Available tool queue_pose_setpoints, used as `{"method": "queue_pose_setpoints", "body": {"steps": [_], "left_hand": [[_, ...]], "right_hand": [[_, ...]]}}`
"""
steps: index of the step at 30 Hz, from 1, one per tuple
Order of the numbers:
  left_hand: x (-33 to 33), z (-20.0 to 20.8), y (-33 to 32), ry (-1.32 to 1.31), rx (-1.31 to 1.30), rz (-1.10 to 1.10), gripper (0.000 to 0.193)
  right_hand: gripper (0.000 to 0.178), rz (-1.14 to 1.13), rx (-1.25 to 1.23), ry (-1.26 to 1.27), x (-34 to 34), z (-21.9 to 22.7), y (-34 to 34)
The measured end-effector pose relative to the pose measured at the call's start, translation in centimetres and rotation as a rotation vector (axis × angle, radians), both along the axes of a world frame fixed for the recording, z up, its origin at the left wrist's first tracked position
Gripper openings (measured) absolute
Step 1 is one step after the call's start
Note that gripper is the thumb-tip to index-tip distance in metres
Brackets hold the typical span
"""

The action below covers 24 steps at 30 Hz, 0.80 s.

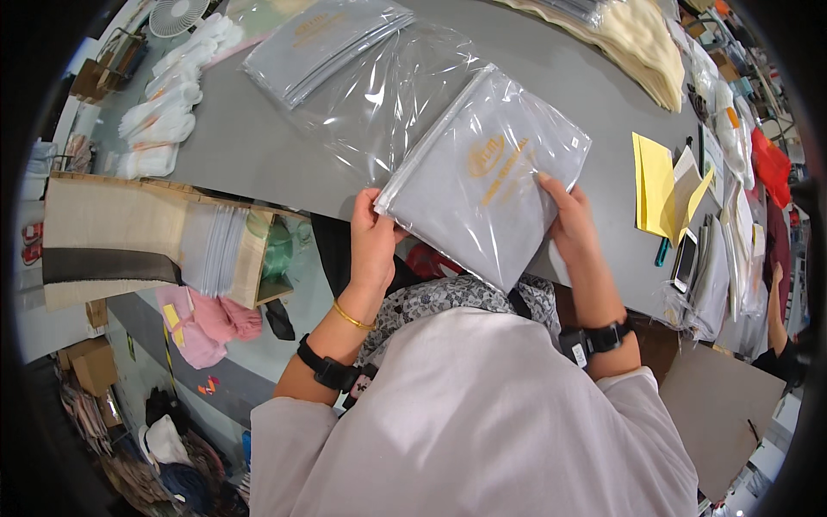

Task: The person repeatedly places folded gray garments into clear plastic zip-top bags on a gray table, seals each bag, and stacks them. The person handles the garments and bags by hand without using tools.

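Between my two hands is a clear plastic zip bag [525,185] with a folded grey cloth inside and gold print on its front. It lies tilted over the table's near edge. My left hand [372,226] pinches the bag's lower left corner, at the end of its white zip strip. With the thumb on top and the fingers underneath, my right hand [570,215] grips the bag's right side. A larger loose sheet of clear plastic [379,112] spreads over the table just beyond the zip strip. Past it sits a stack of similar grey bags [319,43].
Folded white plastic bags [168,108] line the table's [250,155] left side. Cream cloth [629,52] lies at the far right. Yellow cards [659,185] and a phone [685,260] rest on the right. An open carton [112,215] with packed bags stands at the left.
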<state>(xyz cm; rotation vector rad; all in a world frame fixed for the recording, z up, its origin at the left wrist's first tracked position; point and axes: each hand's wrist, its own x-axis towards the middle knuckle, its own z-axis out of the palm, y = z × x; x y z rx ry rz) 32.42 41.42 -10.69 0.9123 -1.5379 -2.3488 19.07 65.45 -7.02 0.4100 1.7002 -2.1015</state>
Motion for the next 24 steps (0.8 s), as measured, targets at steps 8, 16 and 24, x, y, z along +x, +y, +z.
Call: {"method": "queue_pose_setpoints", "body": {"steps": [8, 16, 24], "left_hand": [[-0.8, 1.6, 0.0, -0.021, 0.062, -0.035, 0.015], [-0.6, 2.7, -0.2, 0.128, -0.635, -0.173, 0.012], [1.0, 2.0, -5.4, 0.026, -0.431, -0.064, 0.010]], "right_hand": [[0.078, 0.839, 0.992, 1.487, 6.6, 3.0, -6.2], [0.065, 0.966, 1.663, 1.705, 4.7, 2.0, -11.6], [0.043, 0.892, 0.792, 1.027, -4.0, 3.0, -6.7]]}}
